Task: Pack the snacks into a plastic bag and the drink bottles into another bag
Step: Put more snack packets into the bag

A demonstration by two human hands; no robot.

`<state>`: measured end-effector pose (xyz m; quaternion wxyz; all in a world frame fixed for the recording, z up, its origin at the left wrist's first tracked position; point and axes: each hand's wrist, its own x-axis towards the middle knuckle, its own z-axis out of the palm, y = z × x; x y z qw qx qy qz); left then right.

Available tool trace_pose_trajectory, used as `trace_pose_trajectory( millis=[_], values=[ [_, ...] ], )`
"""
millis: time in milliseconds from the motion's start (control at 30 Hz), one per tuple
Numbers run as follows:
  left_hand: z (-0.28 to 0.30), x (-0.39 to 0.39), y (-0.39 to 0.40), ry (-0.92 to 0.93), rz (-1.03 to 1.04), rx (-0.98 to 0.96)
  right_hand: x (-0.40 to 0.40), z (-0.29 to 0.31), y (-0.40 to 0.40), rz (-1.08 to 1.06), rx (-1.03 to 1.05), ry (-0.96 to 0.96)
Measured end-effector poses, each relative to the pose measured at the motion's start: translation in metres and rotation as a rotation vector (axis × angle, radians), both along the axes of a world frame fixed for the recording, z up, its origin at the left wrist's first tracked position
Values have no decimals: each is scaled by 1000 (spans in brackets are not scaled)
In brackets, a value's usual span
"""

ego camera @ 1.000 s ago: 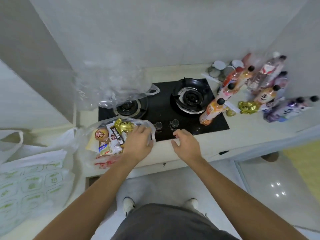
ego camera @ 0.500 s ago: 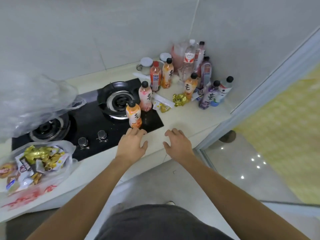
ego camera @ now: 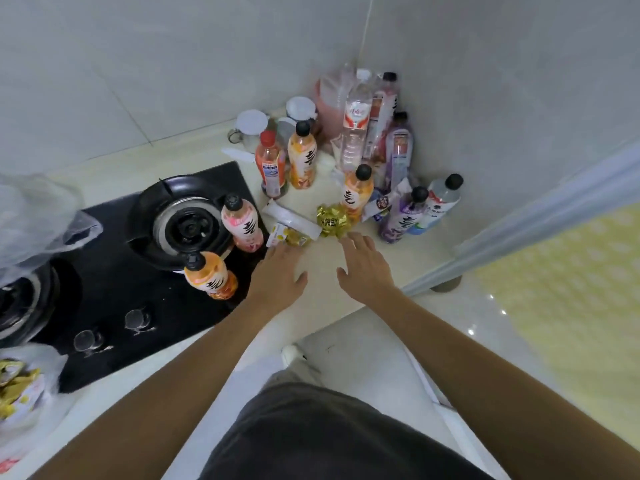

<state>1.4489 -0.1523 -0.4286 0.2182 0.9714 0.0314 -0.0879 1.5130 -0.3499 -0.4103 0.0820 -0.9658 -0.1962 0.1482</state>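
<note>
Your left hand (ego camera: 280, 271) and right hand (ego camera: 365, 263) are both reaching flat and empty over the counter (ego camera: 346, 296), fingers spread. Just ahead of them, the small yellow packet (ego camera: 287, 236) and gold foil snack (ego camera: 331, 220) are lying loose among the standing bottles (ego camera: 301, 161). These look light, crinkly and slippery, so you are probably best pinching each by its gathered foil rather than squeezing.
</note>
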Motion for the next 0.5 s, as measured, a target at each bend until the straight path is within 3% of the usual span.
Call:
trace_pose_trajectory(
  millis=[267, 500],
  values=[
    [-14, 98, -7, 156, 16, 73, 65, -21, 25, 203, -53, 62],
    [-46, 105, -24, 278, 30, 145, 77, -39, 18, 275, -95, 69]
  ],
)
